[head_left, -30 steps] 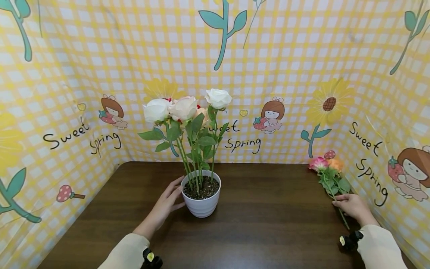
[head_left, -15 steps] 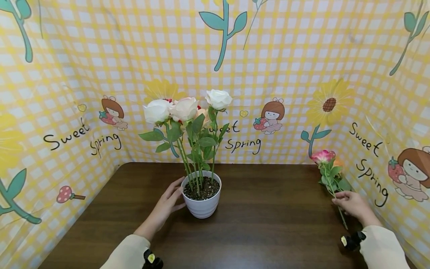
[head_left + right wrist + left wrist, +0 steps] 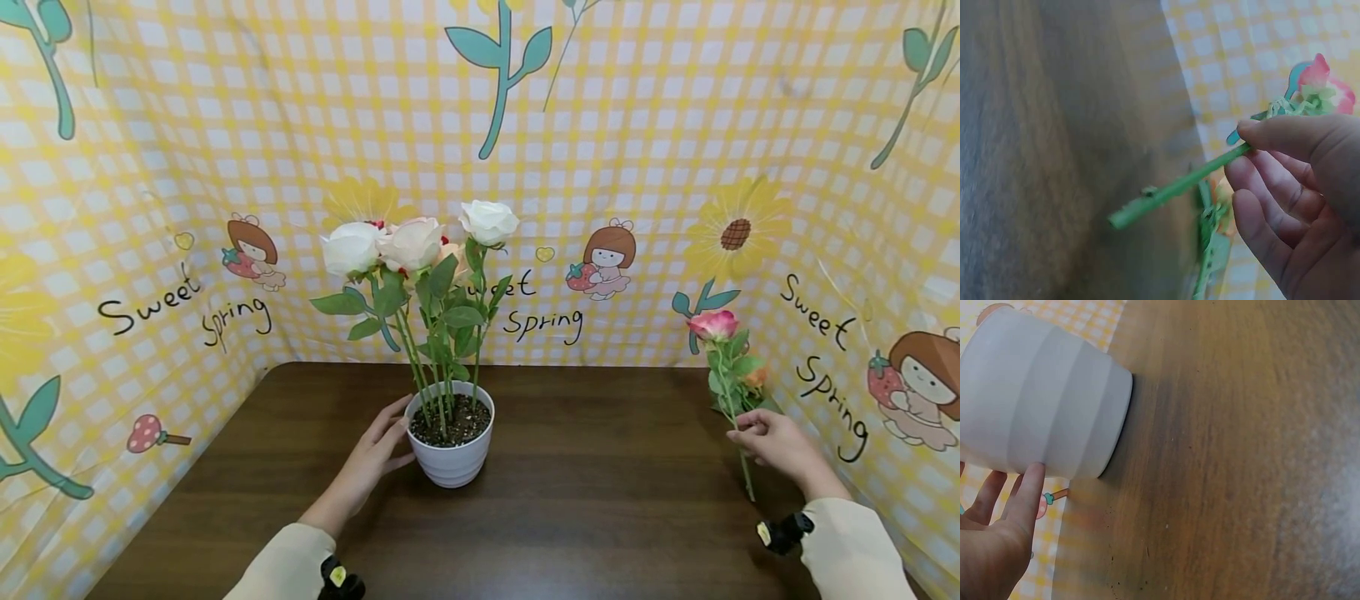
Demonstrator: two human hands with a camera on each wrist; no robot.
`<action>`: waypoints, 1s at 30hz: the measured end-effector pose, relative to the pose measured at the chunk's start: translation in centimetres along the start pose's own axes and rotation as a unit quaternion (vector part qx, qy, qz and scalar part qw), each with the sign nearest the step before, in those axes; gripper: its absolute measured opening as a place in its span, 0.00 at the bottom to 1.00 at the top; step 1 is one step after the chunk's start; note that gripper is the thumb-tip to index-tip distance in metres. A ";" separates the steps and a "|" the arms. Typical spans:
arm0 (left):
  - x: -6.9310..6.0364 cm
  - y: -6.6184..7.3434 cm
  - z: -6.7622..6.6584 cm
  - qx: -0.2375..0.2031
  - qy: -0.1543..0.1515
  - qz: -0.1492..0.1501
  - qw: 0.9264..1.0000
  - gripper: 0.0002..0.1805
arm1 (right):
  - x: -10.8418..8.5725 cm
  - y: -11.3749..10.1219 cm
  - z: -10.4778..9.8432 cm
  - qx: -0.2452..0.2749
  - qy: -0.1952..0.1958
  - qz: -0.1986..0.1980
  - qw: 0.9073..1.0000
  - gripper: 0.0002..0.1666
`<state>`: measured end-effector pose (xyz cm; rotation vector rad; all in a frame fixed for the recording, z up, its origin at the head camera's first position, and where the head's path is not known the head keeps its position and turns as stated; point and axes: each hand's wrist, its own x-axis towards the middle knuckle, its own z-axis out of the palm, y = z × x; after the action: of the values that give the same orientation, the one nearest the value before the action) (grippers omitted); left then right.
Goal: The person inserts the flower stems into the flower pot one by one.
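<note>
My right hand [image 3: 776, 446] pinches the green stem of a pink rose [image 3: 714, 325] between thumb and fingers. In the right wrist view the stem's cut end [image 3: 1124, 215] points away from the hand, over the table. An orange rose [image 3: 756, 378] lies behind it at the table's right side. My left hand [image 3: 372, 450] rests its fairly straight fingers against the left side of a white ribbed pot [image 3: 452, 464]. Dark soil [image 3: 468, 421] fills the pot, and several white and pale pink roses [image 3: 411, 243] stand upright in it.
The dark brown wooden table [image 3: 600, 500] is bordered at the back and both sides by a yellow checked cloth [image 3: 637, 100] printed with flowers and figures. The orange rose lies close to the right-hand cloth wall.
My right hand has lifted the pink rose off the orange one, moving slightly up and left and turning the stem more upright. The left hand and the pot have stayed put.
</note>
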<state>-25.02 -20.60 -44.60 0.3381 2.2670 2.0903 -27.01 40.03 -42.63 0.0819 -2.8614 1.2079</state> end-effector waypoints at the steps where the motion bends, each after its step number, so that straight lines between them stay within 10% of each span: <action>1: 0.0 0.0 0.0 0.000 0.001 0.000 1.000 0.29 | 0.0 -0.3 0.0 0.005 -0.002 -0.002 1.000 0.26; 30: 0.0 0.1 0.0 -0.001 0.001 -0.002 1.000 0.28 | 2.0 -11.9 4.6 -0.071 0.063 -0.181 0.979 0.17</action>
<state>-25.02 -20.58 -44.52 0.3320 2.2650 2.0907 -28.34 28.37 -37.25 0.4797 -2.6558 0.9022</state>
